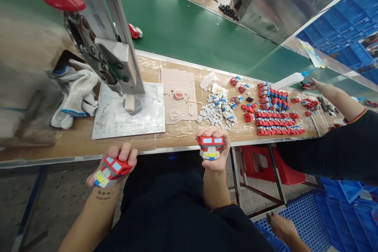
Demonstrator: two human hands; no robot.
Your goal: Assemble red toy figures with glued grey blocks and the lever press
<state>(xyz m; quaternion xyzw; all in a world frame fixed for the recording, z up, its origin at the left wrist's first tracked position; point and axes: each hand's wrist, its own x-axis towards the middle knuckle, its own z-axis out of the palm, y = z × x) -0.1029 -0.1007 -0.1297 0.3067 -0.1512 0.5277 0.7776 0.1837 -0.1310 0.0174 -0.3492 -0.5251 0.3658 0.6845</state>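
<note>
My left hand [130, 155] is closed around a red toy robot torso [115, 167] with two light blue windows and grey, yellow and blue parts, tilted to one side. In my right hand [223, 157] a matching toy robot torso [211, 145] stands nearly upright, its windows facing me. Both hands are in front of the table's near edge, above my lap. On the table beyond my right hand lies a pile of small grey, yellow and blue plastic parts [215, 112]. Rows of red assembled toy pieces [274, 122] lie to the right of it.
A hand press [113, 63] with a red handle stands over a metal plate [147, 116] at left, white gloves [78, 92] beside it. Cardboard [186, 78] bears a small red paint cup [178, 94]. Behind runs a green conveyor belt [189, 35]. A co-worker's arm [341, 98] reaches in at right.
</note>
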